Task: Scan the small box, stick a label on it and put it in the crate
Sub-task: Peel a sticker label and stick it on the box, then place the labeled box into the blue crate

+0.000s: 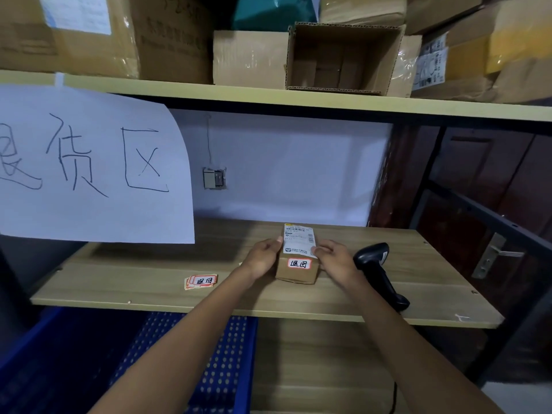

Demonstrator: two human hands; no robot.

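A small brown cardboard box rests on the wooden shelf. It carries a white shipping label on top and a red-bordered sticker on its near end. My left hand grips the box's left side. My right hand holds its right side, fingertips on the shipping label. A stack of matching red-bordered stickers lies on the shelf to the left. The black barcode scanner lies on the shelf to the right of my right hand. The blue crate sits below the shelf's front edge.
A large white paper sign hangs from the upper shelf at left. Cardboard boxes crowd the upper shelf, one open toward me. A dark metal rack post and a door stand at right. A wall socket sits behind.
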